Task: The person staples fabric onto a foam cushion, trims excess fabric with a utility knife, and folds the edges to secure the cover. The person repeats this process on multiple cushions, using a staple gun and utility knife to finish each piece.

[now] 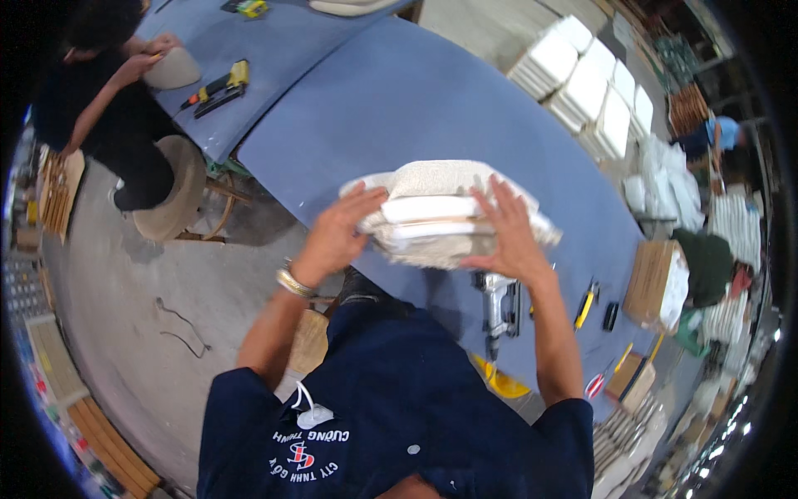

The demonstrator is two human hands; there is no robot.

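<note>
Between my two hands is a bundle of beige fabric-covered pads, with white layers and a thin tan strip showing along the side toward me. The bundle's lower fabric edge and right corner are blurred. My left hand grips the left end, fingers bent over it. Across the right part lies my right hand, its fingers spread and its thumb low on the near side, holding the bundle. A metal staple gun rests on the blue table just below my right hand.
Right of my forearm are a yellow cutter knife, a black block and a cardboard box. Stacked white pads stand beyond the table. At left, a co-worker handles a pad near another staple gun.
</note>
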